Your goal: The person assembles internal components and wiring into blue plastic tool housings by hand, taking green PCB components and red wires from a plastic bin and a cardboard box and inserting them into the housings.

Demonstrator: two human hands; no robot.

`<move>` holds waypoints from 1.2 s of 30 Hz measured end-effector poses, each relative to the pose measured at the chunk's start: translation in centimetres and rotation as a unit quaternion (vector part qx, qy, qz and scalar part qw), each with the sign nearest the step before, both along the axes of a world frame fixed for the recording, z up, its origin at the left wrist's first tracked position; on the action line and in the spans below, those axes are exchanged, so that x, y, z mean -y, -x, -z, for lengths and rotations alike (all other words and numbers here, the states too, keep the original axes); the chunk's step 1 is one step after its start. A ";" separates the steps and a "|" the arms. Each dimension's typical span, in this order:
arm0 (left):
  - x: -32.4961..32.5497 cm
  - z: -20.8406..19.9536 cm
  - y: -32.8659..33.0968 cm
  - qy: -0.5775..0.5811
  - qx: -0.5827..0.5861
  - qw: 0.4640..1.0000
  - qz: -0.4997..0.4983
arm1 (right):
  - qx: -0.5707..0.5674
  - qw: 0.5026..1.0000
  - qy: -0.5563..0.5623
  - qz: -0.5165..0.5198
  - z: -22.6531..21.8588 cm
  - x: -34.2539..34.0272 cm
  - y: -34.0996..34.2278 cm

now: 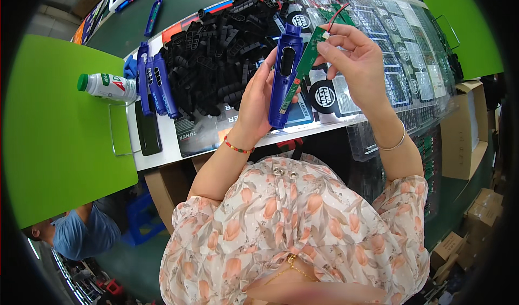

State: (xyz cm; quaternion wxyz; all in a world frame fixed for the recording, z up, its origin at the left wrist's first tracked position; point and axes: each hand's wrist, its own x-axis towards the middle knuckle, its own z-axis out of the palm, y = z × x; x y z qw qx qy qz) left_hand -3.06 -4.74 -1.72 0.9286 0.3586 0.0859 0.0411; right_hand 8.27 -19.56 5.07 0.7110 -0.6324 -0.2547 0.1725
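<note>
My left hand (258, 100) grips a long blue plastic housing (285, 75) held upright above the table edge. My right hand (357, 56) pinches the top of a narrow green circuit board (303, 70) with red wires (336, 14) at its upper end. The board lies slanted against the right side of the blue housing. A beaded bracelet is on my left wrist and a thin bangle on my right.
A heap of black plastic parts (216, 56) lies behind my left hand. Three blue housings (154, 83) and a dark phone (147, 133) lie at the left, next to a white bottle with a green cap (108, 85). Clear trays of green boards (400, 45) spread right. Cardboard boxes (462, 132) stand at the right; another person (81, 229) is lower left.
</note>
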 end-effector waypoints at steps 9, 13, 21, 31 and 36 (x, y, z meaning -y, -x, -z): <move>-0.1 -0.2 0.2 -0.019 0.005 0.999 -0.031 | -0.004 0.999 0.022 -0.033 1.7 -0.8 1.8; -0.1 0.0 0.3 -0.012 0.011 0.999 -0.050 | -0.022 0.998 0.033 -0.056 1.1 -0.9 1.7; -0.1 0.8 0.2 -0.034 0.040 0.998 -0.018 | -0.020 0.996 0.045 -0.072 1.5 -1.2 1.4; -0.1 0.9 0.3 -0.007 0.031 0.999 -0.003 | -0.007 0.995 0.069 -0.069 2.1 -1.0 1.2; -0.1 0.6 0.4 -0.010 0.026 1.000 -0.003 | 0.130 0.987 0.092 -0.028 2.9 -1.0 0.7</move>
